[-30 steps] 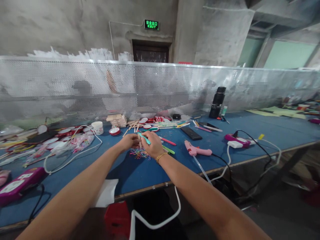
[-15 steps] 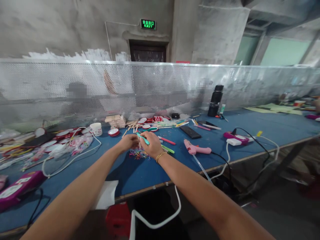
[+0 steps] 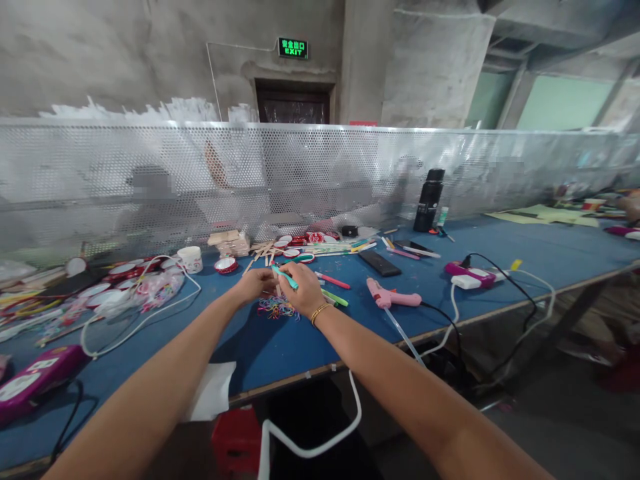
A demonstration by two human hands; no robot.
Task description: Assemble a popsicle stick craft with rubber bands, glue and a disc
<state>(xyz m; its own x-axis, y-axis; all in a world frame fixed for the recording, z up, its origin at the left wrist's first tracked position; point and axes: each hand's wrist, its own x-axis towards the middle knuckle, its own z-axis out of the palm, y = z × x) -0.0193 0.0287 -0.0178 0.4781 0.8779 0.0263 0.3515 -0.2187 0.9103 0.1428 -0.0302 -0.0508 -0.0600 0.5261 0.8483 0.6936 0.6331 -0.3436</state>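
Both my hands meet over the middle of the blue table. My right hand grips a thin teal stick that points up and left. My left hand pinches something small against the same stick; what it is I cannot tell. Just below the hands lies a loose tangle of coloured rubber bands. Red and green sticks lie to the right of my right wrist, which wears a gold bracelet.
A pink glue gun with its cable lies to the right, near a pink power strip. Behind it lie a black remote and a black bottle. Round badges, wooden sticks and a white cup crowd the back and left. A perforated metal screen closes the far side.
The view has drifted slightly; the hands hold the same pose over the rubber bands with the teal stick.
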